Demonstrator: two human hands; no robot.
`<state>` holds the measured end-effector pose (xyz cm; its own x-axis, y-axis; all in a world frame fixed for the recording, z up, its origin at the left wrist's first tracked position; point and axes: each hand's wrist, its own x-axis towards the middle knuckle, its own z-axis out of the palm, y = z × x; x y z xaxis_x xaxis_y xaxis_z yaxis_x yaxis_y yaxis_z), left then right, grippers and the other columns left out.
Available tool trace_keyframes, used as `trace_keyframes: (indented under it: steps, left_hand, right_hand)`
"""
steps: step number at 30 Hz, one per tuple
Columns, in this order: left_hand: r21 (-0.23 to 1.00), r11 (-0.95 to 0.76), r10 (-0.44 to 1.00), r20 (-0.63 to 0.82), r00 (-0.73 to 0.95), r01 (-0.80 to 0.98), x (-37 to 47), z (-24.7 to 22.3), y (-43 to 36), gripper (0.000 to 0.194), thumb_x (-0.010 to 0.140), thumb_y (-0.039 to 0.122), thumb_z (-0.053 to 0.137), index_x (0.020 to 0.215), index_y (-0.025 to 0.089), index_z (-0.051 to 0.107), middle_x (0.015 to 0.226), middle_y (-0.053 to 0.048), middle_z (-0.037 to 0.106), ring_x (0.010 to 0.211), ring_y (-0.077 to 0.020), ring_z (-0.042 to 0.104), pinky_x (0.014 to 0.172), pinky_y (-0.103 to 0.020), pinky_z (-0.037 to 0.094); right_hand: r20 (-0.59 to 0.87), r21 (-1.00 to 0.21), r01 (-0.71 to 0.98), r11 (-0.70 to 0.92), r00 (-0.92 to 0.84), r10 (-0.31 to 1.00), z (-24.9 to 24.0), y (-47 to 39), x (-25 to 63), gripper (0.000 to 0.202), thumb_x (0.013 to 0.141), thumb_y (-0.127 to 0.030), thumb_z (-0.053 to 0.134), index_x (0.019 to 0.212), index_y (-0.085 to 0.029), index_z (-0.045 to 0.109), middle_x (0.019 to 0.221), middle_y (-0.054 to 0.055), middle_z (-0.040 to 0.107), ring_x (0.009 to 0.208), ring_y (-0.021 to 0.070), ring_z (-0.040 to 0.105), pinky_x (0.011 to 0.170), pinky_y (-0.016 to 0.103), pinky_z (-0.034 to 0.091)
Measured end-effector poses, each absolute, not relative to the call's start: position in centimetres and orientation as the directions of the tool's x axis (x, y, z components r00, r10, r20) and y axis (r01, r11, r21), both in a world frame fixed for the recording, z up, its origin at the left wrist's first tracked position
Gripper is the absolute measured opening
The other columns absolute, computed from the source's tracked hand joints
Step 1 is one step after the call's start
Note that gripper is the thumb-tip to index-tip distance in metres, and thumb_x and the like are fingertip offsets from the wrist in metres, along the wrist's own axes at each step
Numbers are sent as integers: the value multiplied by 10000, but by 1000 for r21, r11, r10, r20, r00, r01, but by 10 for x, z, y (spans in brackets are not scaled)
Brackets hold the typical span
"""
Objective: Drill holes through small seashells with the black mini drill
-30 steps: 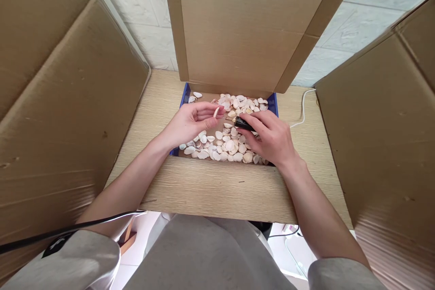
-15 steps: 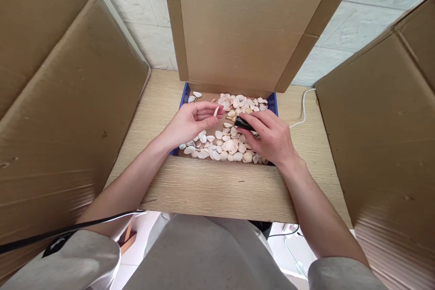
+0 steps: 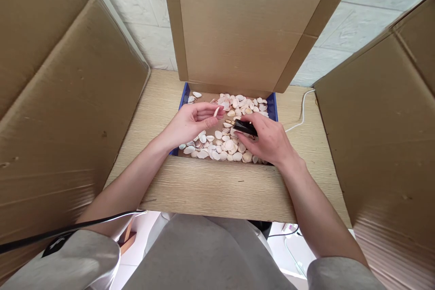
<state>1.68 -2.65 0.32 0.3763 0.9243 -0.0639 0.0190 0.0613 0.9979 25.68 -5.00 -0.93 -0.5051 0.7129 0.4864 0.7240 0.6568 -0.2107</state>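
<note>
My left hand point(image 3: 195, 119) pinches a small pale seashell point(image 3: 216, 112) between thumb and fingers, over the left middle of a shallow blue-sided box point(image 3: 183, 95). My right hand point(image 3: 267, 136) is closed round a small black hand drill point(image 3: 245, 127), with a brass-coloured chuck at its left end pointing toward the shell. A gap lies between the tool's tip and the shell; the thin bit is hard to make out. Many loose shells point(image 3: 229, 145) lie in the box below both hands, some with brown markings.
A tall cardboard panel point(image 3: 248, 27) stands behind the box, and cardboard walls point(image 3: 84, 81) point(image 3: 380, 99) flank the wooden table point(image 3: 217, 190). A white cable point(image 3: 303, 108) runs along the table at right. A black strap or cord point(image 3: 74, 226) crosses near my left forearm.
My right hand and the black hand drill have shifted slightly down and away from the shell, with the tool tilting. My left hand keeps the shell in about the same spot.
</note>
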Motion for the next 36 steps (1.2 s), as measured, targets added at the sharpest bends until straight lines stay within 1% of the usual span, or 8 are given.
trace_keyframes:
  steps: [4,9,12,17,24,29,34,36]
  left_hand:
    - [997,70,925,-80,371,41,16,4,-27,394,805,358,773,1147,174,709,1225,-113,724,1137,-239,691,1050,-393,524]
    - [996,78,923,-90,375,46,17,5,-27,417,787,365,787,1146,166,710,1228,-116,723,1138,-244,690,1021,-377,545]
    - [996,85,909,-86,407,20,18,6,-27,423,751,330,820,1125,162,718,1203,-112,734,1109,-244,704,1008,-380,557]
    - [999,40,949,-32,312,-20,17,6,-27,399,783,334,793,1139,172,717,1221,-106,728,1171,-236,678,1092,-379,501]
    - [999,42,950,-43,310,9,17,8,-28,402,783,366,791,1130,175,720,1208,-109,733,1173,-252,676,1086,-403,507]
    - [999,33,957,-35,289,14,18,10,-28,397,794,368,781,1140,182,719,1215,-104,729,1179,-254,672,1080,-398,512]
    - [1000,21,952,-23,306,8,18,8,-27,403,807,365,771,1158,178,712,1238,-107,719,1188,-247,667,1087,-391,504]
    - [1000,23,953,-25,302,11,18,7,-27,413,801,374,775,1160,180,711,1241,-107,718,1194,-250,664,1089,-398,503]
  right_hand:
    - [484,-187,738,649,-505,714,-10,-49,258,155,914,-211,551,1068,-186,549,1006,78,691,882,194,671,658,301,498]
    - [505,-138,729,670,-530,681,-12,-49,257,272,972,-351,546,1152,-148,573,974,66,733,794,169,687,644,287,484]
    - [488,-105,733,672,-551,677,-10,-49,256,307,988,-365,520,1185,-137,576,986,72,734,797,170,687,650,286,478]
    - [526,-82,759,646,-517,675,-8,-46,258,301,976,-366,545,1207,-178,585,1019,76,729,847,176,678,695,288,489]
    - [564,-98,747,658,-503,655,-11,-46,260,319,962,-352,568,1236,-193,602,982,70,719,840,172,664,716,295,500]
    - [583,-94,743,663,-499,641,-10,-46,259,314,946,-329,597,1208,-156,615,986,79,728,837,170,676,705,281,512]
    - [548,-125,741,660,-503,668,-12,-47,258,332,945,-323,582,1239,-168,573,1027,85,725,882,190,683,710,300,521]
    - [525,-144,744,653,-501,687,-13,-47,258,320,939,-280,570,1243,-180,551,1052,89,720,916,204,681,731,315,525]
